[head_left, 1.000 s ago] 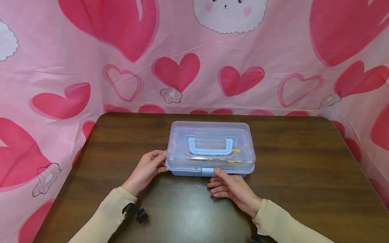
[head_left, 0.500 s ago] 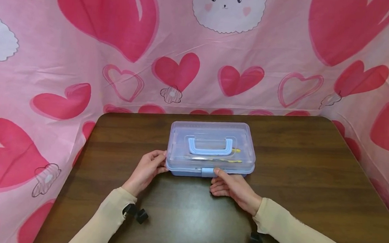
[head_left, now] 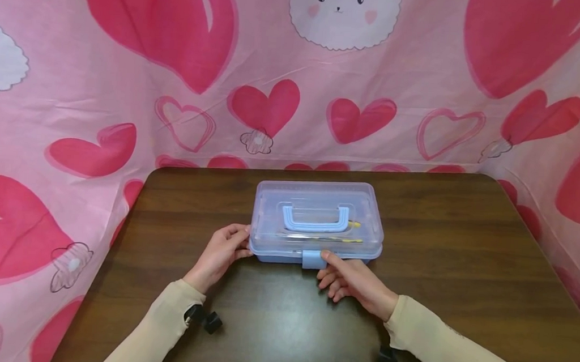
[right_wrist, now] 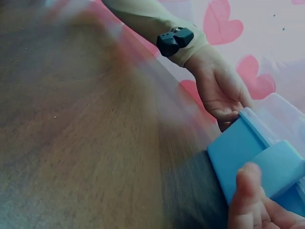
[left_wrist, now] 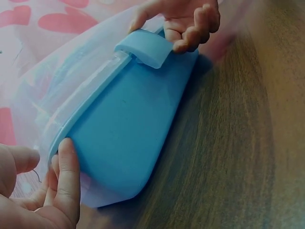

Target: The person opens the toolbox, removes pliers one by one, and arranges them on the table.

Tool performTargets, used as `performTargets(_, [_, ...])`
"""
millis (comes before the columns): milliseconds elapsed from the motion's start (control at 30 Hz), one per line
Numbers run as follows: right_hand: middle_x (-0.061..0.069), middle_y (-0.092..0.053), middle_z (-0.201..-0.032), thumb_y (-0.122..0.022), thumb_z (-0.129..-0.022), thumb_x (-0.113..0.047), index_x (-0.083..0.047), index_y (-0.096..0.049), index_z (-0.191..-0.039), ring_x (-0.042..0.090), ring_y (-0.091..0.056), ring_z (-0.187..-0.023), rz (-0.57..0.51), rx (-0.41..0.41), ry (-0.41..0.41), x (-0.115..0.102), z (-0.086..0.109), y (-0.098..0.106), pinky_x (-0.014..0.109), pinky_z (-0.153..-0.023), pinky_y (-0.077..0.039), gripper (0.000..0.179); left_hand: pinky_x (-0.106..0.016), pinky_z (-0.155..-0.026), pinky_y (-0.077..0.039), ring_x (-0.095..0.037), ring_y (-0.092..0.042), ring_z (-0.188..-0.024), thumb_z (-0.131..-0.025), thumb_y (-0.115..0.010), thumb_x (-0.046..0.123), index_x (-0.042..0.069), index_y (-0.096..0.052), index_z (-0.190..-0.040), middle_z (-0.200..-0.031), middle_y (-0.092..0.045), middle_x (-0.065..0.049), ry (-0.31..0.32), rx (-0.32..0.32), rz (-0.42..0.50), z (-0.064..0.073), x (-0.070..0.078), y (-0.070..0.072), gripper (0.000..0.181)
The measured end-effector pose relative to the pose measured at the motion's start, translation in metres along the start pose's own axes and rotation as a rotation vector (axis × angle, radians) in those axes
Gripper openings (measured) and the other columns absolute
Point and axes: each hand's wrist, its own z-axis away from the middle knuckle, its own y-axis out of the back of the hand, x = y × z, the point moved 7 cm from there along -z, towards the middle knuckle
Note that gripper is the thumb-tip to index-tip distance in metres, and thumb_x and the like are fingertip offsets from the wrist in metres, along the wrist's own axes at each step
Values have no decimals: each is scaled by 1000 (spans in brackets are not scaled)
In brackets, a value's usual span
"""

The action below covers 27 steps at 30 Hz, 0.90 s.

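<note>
A clear-lidded storage box (head_left: 267,207) with a light blue base stands near the table's far edge, its lid down. Several yellow-tipped items lie inside, too blurred to name. On its front, the blue latch (head_left: 313,259) stands out from the base, plain in the left wrist view as a curved latch flap (left_wrist: 145,47). My left hand (head_left: 219,255) holds the front left corner by the lid rim. Thumb on the latch's right end, my right hand (head_left: 358,286) grips it, with the other fingers loosely curled below. The box partly hides my left fingertips.
The brown wooden table (head_left: 278,328) lies under the box and both arms. A pink cloth (head_left: 319,69) printed with hearts hangs behind it and at both sides. A light blue carrying handle (head_left: 315,220) lies folded on the lid.
The latch has swung outward from the box front. My right fingers have spread and dropped a little, the thumb staying on the latch. My left hand and the box keep their places.
</note>
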Motion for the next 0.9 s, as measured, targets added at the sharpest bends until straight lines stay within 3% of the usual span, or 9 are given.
performTargets(167, [6,-71,-85,-55,-102,-59,7,-71,-107,12,-58,-62,18,14,-16,2,2,1,22,-53,-49,68,-27,-82,-62,-20,-65,-86,-108,-59,23,-6,-58,-129,-103,-69,-7,10,4,1,1,0,0,36])
performTargets(433, [9,-70,-96,-58,-105,-48,9,-64,-124,11,-56,-58,22,-54,23,1,5,-1,20,-48,-44,60,-27,-83,-62,-19,-65,-87,-108,-59,25,-6,-58,-130,-103,-69,-7,14,-6,-3,2,0,0,38])
performTargets(667, [12,-68,-103,-61,-106,-35,10,-58,-123,8,-53,-59,58,-178,39,-2,8,1,18,-51,-44,49,-28,-82,-62,-18,-65,-85,-108,-58,21,-6,-59,-128,-100,-69,-7,12,3,12,1,1,0,34])
performTargets(900, [9,-71,-101,-63,-104,-24,9,-55,-132,7,-57,-63,27,-223,36,1,5,3,18,-56,-48,44,-27,-82,-62,-19,-65,-86,-108,-58,20,-6,-59,-128,-101,-69,-8,18,6,8,2,0,0,33])
